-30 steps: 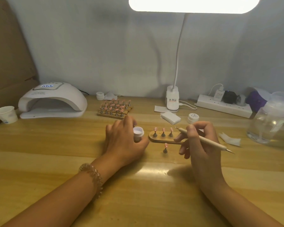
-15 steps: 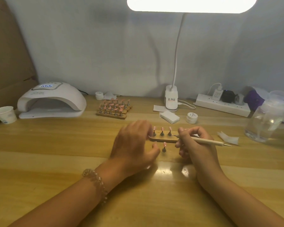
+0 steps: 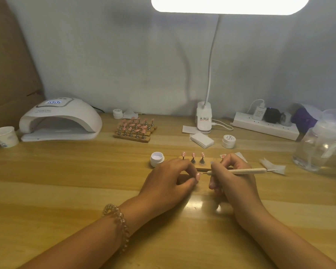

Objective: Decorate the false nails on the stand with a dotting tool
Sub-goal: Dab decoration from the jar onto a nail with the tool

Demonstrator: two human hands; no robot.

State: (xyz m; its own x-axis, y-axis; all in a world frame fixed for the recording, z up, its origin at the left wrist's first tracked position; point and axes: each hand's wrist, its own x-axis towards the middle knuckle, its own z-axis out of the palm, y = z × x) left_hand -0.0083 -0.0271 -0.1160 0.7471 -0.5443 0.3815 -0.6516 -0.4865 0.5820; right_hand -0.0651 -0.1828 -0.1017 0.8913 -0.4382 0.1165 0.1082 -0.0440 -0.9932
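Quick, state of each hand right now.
Left hand: pinching a small pink false nail.
Right hand: gripping the slim cream-handled dotting tool, its metal tip at that nail.

Desk [image 3: 66, 191] front is left free; further back, passage is blocked by open jar [image 3: 157, 159], stand [image 3: 203, 169] & wipe stack [image 3: 201, 140].

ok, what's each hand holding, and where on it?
Right hand grips the dotting tool near its front tip. Left hand pinches the loose pink nail, apparently by its hidden peg.
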